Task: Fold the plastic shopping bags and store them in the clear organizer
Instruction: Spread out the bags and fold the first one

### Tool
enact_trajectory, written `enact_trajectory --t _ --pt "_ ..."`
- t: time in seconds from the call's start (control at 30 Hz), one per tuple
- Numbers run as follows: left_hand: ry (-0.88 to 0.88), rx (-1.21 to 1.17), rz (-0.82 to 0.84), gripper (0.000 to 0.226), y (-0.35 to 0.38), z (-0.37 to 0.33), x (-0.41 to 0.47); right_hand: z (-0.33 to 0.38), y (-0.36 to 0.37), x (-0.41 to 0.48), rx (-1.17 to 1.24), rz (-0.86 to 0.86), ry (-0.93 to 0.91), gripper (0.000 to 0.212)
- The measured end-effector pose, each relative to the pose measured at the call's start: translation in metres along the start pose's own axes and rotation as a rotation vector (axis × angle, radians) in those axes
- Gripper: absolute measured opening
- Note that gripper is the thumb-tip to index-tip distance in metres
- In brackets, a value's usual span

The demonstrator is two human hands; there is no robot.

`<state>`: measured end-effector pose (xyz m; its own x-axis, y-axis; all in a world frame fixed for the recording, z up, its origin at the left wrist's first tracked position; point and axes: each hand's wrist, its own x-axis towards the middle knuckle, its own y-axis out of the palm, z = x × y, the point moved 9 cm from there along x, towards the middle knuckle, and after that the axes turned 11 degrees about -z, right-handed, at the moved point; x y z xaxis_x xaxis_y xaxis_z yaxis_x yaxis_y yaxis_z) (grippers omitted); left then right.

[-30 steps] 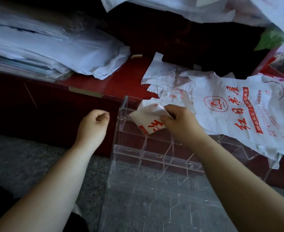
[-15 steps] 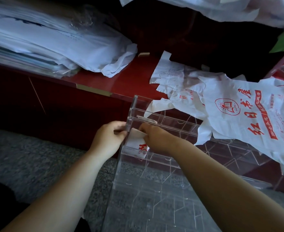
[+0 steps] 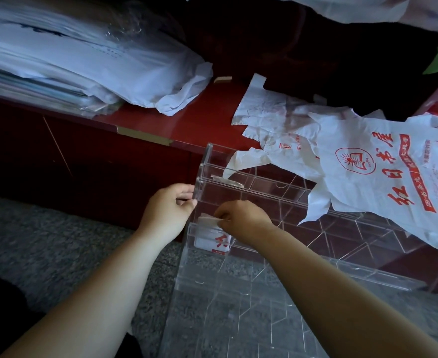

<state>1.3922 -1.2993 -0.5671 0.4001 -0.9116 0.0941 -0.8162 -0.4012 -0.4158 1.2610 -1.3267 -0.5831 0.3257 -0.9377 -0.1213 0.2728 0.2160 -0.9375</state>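
Left hand (image 3: 167, 210) clasps the clear acrylic organizer (image 3: 264, 188) by its edge — right hand (image 3: 242, 219), knuckles up, pinches a folded white red-printed plastic bag (image 3: 211, 240).

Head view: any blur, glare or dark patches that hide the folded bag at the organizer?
Head view: the folded bag is sharp and well lit; the clear organizer reads mostly by its edges, with little glare; the paper stack upper left is smeared; the recess behind is nearly black.
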Motion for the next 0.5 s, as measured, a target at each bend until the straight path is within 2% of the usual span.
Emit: enact_trajectory --t 0.17,0.37,0.5 --pt "0.011 0.016 -0.004 0.027 0.000 0.000 0.000 0.004 -0.002 0.000 -0.174 -0.113 -0.087 0.031" --pt "0.020 0.027 -0.014 0.027 -0.001 0.000 0.001 -0.004 -0.016 0.001 0.080 -0.227 -0.013 0.027" --pt "0.025 0.035 -0.021 0.027 0.000 0.001 0.002 0.000 -0.012 0.002 0.013 -0.183 -0.033 0.027"
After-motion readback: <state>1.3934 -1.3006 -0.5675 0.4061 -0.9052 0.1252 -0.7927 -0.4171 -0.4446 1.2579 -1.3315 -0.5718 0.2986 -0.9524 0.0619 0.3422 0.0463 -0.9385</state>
